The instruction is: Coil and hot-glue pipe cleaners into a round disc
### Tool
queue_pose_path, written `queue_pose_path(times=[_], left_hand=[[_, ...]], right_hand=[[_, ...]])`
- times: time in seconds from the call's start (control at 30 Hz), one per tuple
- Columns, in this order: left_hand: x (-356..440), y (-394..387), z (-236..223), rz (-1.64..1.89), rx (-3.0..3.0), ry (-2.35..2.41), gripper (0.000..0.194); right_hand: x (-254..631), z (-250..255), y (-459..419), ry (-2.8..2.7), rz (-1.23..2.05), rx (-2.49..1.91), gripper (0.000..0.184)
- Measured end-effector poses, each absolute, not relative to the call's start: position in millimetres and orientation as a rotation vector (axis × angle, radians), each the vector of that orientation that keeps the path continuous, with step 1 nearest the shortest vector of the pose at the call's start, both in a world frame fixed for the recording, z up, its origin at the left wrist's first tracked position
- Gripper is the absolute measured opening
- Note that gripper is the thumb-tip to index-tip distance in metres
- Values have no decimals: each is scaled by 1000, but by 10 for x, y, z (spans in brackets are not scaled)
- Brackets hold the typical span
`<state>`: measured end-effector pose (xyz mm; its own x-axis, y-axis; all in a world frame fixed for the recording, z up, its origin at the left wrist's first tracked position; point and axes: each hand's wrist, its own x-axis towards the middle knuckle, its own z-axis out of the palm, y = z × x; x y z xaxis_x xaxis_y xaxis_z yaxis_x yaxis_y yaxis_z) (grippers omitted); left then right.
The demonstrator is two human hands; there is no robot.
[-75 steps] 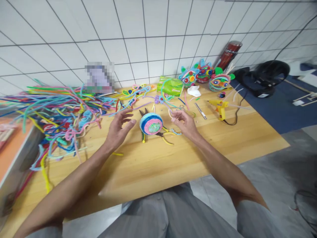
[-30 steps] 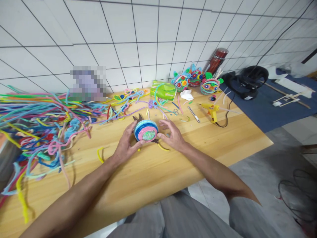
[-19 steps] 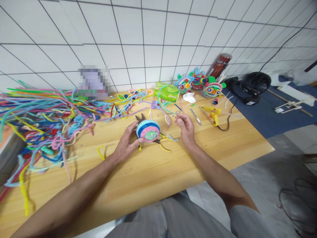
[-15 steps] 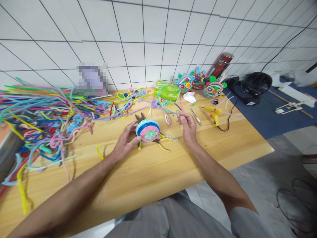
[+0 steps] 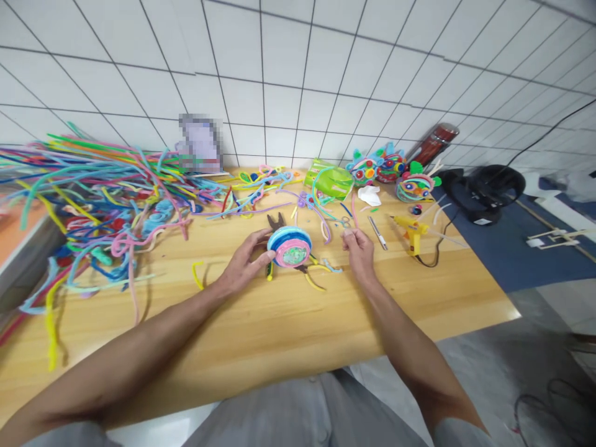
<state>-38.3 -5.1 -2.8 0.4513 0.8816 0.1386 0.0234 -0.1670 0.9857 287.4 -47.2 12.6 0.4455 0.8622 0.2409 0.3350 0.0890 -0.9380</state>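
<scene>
Head view: from where I stand, the left hand [image 5: 243,263] is clamped on the ball [image 5: 289,247], fingers round its far left side, thumb on the near left. Something so round would likely roll, so I take that hold as a steadying one. The ball sits mid-table [image 5: 261,323], over the pliers [image 5: 275,226]; which of the two bears it I cannot tell. The right hand [image 5: 361,256] is to the right, thumb and fingertips together just beside the scissors [image 5: 345,219]; whether it pinches anything is too small to see. The glue gun [image 5: 413,234] lies farther right, probably parked within easy reach. Figures [image 5: 413,188] stand at the far right edge, perhaps out of the way. Pipe cleaners [image 5: 107,177] heap up on the left, apart from the working spot.
</scene>
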Motion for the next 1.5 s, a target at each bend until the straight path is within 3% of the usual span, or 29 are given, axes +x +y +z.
queue_pose_path(times=[1.1, 1.33, 1.5], left_hand=[[-277, 12, -13, 987, 1660, 822, 60], [-258, 7, -33, 1002, 1655, 785, 68], [-260, -6, -73, 1118, 1864, 731, 83]], right_hand=[[2835, 72, -537, -1120, 430, -1605, 42], [2891, 435, -476, -1264, 446, -1631, 49], [2884, 681, -70, -1426, 419, -1730, 43]])
